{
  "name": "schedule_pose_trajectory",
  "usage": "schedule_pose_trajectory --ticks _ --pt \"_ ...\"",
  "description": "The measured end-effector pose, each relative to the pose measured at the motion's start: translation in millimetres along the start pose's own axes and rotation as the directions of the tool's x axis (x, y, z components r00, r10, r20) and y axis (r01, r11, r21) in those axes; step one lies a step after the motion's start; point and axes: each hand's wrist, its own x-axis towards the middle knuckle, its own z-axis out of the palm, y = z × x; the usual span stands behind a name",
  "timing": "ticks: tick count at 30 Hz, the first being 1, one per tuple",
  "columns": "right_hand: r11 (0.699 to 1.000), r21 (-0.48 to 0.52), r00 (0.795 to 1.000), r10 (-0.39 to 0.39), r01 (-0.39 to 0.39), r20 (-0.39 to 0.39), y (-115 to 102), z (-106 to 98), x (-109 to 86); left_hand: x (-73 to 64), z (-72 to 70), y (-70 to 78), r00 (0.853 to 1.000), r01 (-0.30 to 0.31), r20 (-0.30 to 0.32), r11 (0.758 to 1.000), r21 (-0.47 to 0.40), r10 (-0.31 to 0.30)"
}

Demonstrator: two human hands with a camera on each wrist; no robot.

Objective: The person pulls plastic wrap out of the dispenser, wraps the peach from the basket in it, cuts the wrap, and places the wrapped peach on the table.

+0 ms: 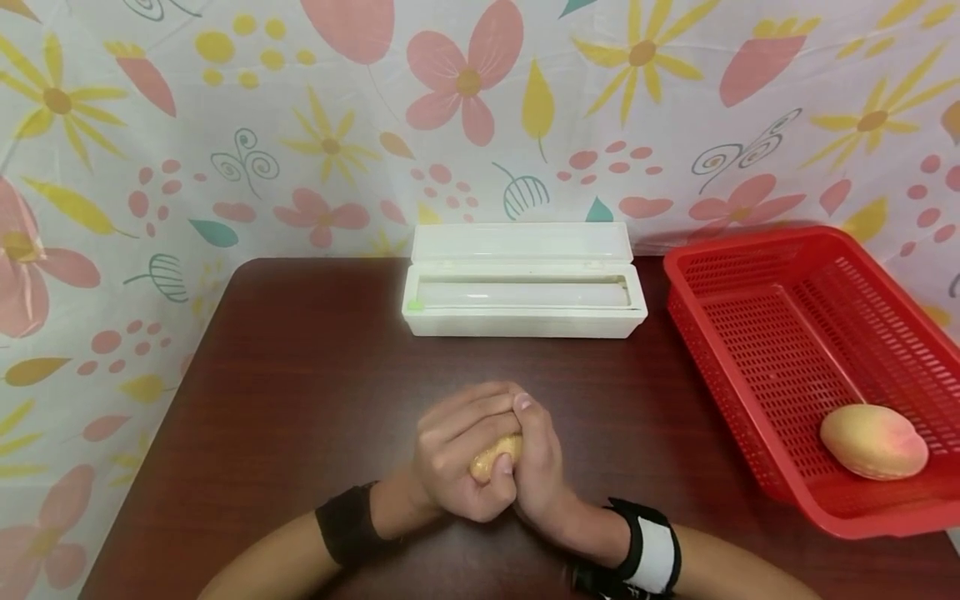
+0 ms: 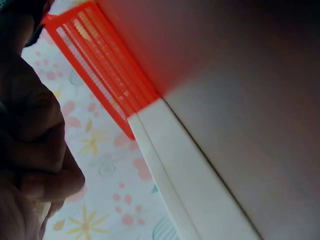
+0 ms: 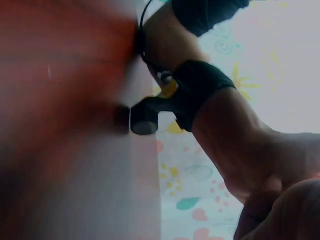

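In the head view, my left hand (image 1: 461,454) and right hand (image 1: 540,467) are clasped together above the middle of the table. Between them they hold a small yellow thing with a shiny surface (image 1: 495,458); only part of it shows, so its kind is unclear. The left fingers curl over it and the left thumb lies against its near side. My right hand wraps it from the other side, most of its fingers hidden. Clasped fingers (image 2: 55,175) appear dark in the left wrist view. The right wrist view shows part of the hands (image 3: 290,215) at its lower right corner.
A long white box (image 1: 525,323) with its lid raised and a white roll (image 1: 517,294) inside stands at the table's back. On the right, a red plastic basket (image 1: 727,400) holds a peach (image 1: 873,442). A flower-patterned sheet (image 1: 360,192) hangs behind the dark brown table (image 1: 315,358).
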Motion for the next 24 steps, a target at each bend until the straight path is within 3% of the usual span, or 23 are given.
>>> schedule_pose_trajectory --ticks 7,12,14,17,20,24 --pt "0.983 0.179 0.999 -0.032 0.039 -0.04 3.0 6.5 -15.1 3.6 -0.4 7.1 0.997 0.07 -0.011 0.997 -0.043 -0.07" --pt "0.972 0.202 0.993 -0.115 0.12 -0.035 5.3 8.2 -16.8 9.5 -1.5 9.9 0.994 0.111 -0.011 0.989 -0.097 -0.113" --pt "0.98 0.146 0.991 -0.134 0.136 -0.025 5.7 7.3 -13.9 8.2 -1.3 9.7 0.991 0.131 -0.022 0.986 -0.105 -0.134" --pt "0.986 -0.014 0.986 -0.167 0.167 0.013 4.0 3.1 -5.1 4.2 0.2 7.9 0.984 0.166 -0.056 0.982 -0.085 -0.171" --pt "0.958 -0.178 0.974 -0.214 0.223 0.069 0.7 -3.1 6.7 0.3 2.5 5.9 0.977 0.189 -0.098 0.981 -0.042 -0.192" --pt "0.929 -0.271 0.965 -0.22 0.253 0.145 -4.4 -11.5 20.4 -3.3 4.5 4.3 0.969 0.221 -0.111 0.975 -0.009 -0.221"
